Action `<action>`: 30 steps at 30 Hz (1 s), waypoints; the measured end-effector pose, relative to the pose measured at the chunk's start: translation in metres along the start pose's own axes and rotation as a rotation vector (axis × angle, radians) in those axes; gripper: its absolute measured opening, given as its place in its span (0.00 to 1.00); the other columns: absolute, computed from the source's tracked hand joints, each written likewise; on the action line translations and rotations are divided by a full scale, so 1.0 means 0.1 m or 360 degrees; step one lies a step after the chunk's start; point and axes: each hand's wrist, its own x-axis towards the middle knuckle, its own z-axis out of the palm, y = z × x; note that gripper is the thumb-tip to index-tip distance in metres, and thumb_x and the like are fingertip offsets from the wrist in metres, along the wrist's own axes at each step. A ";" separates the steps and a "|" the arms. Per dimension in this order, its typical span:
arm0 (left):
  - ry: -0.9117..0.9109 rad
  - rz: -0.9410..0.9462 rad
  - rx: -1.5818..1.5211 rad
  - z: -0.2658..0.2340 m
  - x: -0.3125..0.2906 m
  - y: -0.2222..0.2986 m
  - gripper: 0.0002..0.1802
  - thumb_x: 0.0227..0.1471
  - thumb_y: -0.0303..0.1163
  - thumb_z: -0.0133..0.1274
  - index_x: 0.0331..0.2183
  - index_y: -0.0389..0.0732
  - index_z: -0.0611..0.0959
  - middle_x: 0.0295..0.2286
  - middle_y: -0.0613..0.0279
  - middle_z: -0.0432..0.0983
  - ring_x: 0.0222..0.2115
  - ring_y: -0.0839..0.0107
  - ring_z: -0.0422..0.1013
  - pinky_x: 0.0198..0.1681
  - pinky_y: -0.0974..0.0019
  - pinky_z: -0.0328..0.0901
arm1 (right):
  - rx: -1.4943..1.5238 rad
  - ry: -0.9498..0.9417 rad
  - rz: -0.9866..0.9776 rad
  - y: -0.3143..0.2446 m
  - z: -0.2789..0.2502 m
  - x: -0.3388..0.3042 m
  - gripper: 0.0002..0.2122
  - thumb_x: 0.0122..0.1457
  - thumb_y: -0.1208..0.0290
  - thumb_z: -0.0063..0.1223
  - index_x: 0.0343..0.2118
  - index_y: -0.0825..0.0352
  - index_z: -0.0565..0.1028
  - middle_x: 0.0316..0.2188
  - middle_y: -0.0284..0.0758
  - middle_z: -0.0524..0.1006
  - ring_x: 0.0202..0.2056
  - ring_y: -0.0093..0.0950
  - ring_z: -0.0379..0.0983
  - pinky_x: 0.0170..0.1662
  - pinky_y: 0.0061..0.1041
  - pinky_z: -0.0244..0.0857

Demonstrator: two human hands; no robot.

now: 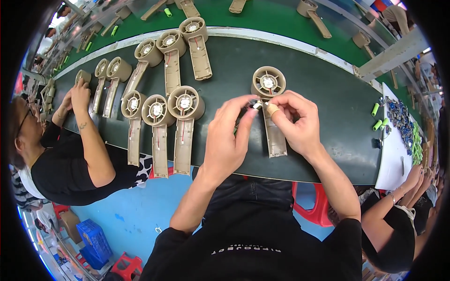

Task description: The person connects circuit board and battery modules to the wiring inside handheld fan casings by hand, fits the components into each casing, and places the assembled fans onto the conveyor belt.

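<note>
Tan fan housing (275,136) holds 1 hub (268,83) (white).

Bright, fairly even light; fisheye bending, corners black.

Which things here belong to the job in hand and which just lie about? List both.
In the job:
small dark-and-white part at the left fingers
beige fan unit beneath the right fingers
probably also other fan units, green cylinders, blue parts

Apparently just lying about:
blue crate
red stool, lower left
</note>
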 end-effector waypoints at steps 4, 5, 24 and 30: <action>-0.0003 0.0071 0.0090 -0.01 -0.02 0.00 0.14 0.55 0.21 0.56 0.45 0.33 0.83 0.40 0.55 0.79 0.39 0.73 0.74 0.44 0.72 0.68 | 0.0101 -0.0003 0.0048 0.02 0.00 0.00 0.03 0.56 0.80 0.54 0.32 0.73 0.78 0.27 0.25 0.73 0.25 0.10 0.63 0.27 0.12 0.54; -0.0012 -0.0027 0.0009 -0.01 -0.02 0.00 0.15 0.54 0.20 0.57 0.45 0.34 0.83 0.40 0.56 0.79 0.39 0.73 0.74 0.44 0.72 0.68 | 0.0101 -0.0003 0.0051 0.03 0.01 0.00 0.03 0.56 0.80 0.54 0.32 0.73 0.78 0.27 0.25 0.73 0.25 0.10 0.63 0.27 0.12 0.54; 0.0062 0.0446 0.0249 0.07 -0.02 -0.13 0.20 0.46 0.14 0.61 0.44 0.32 0.84 0.36 0.51 0.82 0.34 0.65 0.78 0.38 0.67 0.72 | 0.0122 -0.0039 0.0082 0.03 -0.01 -0.02 0.04 0.60 0.78 0.53 0.34 0.72 0.78 0.28 0.26 0.74 0.26 0.11 0.66 0.29 0.13 0.59; 0.0077 0.0481 0.0319 0.07 0.00 -0.13 0.19 0.45 0.14 0.61 0.43 0.31 0.84 0.34 0.52 0.82 0.33 0.65 0.77 0.35 0.68 0.72 | -0.0665 0.0233 -0.0548 -0.01 0.03 0.00 0.05 0.52 0.81 0.60 0.32 0.70 0.78 0.28 0.31 0.76 0.21 0.15 0.70 0.22 0.16 0.62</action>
